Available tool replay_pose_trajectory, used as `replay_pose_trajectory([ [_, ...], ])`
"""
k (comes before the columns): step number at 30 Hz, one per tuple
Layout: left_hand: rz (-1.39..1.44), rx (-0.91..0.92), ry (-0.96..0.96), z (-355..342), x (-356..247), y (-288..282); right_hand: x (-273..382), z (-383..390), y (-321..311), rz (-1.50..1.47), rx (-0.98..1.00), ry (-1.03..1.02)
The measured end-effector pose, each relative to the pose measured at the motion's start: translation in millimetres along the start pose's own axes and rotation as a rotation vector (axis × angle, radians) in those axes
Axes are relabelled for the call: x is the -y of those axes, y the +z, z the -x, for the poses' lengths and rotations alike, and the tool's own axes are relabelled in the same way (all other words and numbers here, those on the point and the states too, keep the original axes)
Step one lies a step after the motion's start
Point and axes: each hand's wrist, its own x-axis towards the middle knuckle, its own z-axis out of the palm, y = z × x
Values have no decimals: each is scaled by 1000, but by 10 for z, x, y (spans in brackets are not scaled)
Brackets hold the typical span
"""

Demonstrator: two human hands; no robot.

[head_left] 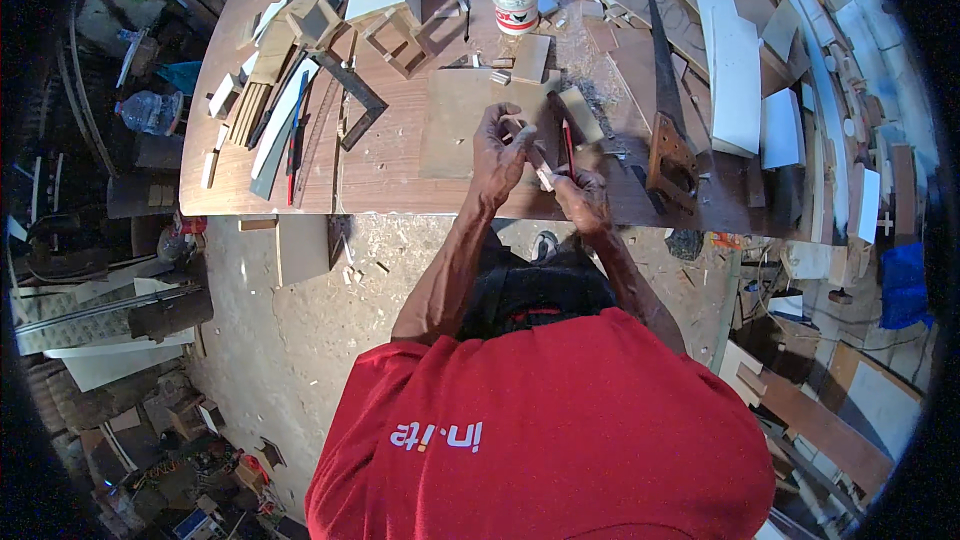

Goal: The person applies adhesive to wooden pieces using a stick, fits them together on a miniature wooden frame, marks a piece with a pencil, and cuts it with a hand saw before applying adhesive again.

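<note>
Over the front edge of the workbench, both my hands are raised close together. My left hand (498, 158) is closed, pinching a small narrow wood strip (541, 168) that slants down toward the right hand. My right hand (584, 200) is closed around a slim red pencil (568, 143), which points up and away from me. The lower end of the strip meets its fingertips. Beyond the hands lies a flat brown board (448, 120), with a small wood block (531, 58) at its far edge. A tan block (580, 114) sits just past the pencil.
A handsaw (668, 130) lies to the right, beside long white-faced boards (733, 80). At the left are a dark try square (358, 105), wood strips and small wooden frames (400, 43). A white tub (515, 5) stands at the back. Offcuts and sawdust litter bench and floor.
</note>
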Motion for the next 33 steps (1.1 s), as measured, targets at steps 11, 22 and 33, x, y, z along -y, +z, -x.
replay_pose_trajectory([
  [11, -988, -16, 406, 112, 158, -366, -182, 36, 45, 26, -165, -145],
  [22, -1330, 190, 388, 164, 283, -413, -211, -16, 48, -14, -171, 11],
  [33, -1280, 238, 538, 51, 460, -556, -249, -14, 252, 137, -204, 138],
])
